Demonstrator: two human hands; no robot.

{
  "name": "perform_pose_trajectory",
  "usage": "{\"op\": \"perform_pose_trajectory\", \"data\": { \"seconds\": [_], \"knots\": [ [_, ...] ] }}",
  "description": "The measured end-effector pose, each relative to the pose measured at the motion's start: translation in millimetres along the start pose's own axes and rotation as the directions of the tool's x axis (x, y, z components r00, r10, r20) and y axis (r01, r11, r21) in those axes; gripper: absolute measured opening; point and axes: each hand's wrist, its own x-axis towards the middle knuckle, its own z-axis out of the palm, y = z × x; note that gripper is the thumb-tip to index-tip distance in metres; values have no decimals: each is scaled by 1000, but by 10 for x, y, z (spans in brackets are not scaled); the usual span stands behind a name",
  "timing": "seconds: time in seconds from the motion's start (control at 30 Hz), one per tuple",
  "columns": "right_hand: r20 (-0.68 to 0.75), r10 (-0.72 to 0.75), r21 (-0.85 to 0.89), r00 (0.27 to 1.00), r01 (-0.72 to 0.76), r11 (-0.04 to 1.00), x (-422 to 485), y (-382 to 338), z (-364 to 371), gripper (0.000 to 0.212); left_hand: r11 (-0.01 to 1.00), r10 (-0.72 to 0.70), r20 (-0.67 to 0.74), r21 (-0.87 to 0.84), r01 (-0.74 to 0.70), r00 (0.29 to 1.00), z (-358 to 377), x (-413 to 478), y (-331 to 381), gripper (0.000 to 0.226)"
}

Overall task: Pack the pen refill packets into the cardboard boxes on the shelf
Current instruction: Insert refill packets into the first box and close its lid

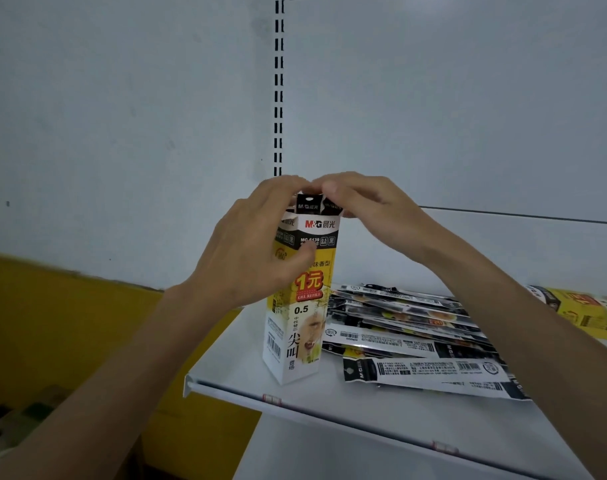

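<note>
Packets (406, 327) on white, seemingly metal shelf (233, 358)

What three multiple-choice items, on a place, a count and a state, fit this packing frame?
1. Where is the loose packet pile relative to the upright box?
A. To its right on the shelf
B. On top of it
C. To its left

2. How many boxes stand upright?
A. Three
B. One
C. Two

3. How is the upright box's top?
A. Taped shut
B. Crushed flat
C. Open, packet tops sticking out

Key:
1 A, the pile lies beside the box's right side.
2 B, the other box lies down at the far right.
3 C, black packet tops show between the left hand and right hand.
</note>
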Motion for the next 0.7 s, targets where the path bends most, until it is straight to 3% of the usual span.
{"op": "perform_pose_trajectory", "data": {
  "seconds": [0.17,0.23,0.27,0.33,0.57,0.7],
  "knots": [
    [-250,-78,-40,965,70,997,-147,206,-79,16,1000,-5,3,-9,5,1000,9,-14,-6,55],
    [-125,-51,-212,991,23,977,-254,297,-179,15,1000,-6,-7,-22,6,1000,-23,-13,-24,52],
    [28,42,-320,999,-31,947,-307,343,-228,14,1000,-1,-3,-14,1,1000,-41,-11,-37,52],
    [250,275,-497,928,-121,859,-403,461,-297,15,1000,15,17,17,-15,1000,-65,-7,-61,53],
    [197,493,-678,847,-245,693,-556,883,-193,45,996,47,19,79,-48,999,-82,42,-10,53],
    [160,462,-673,873,-246,697,-568,903,-134,30,996,69,-21,50,-68,997,-111,53,6,50]
  ]
}}
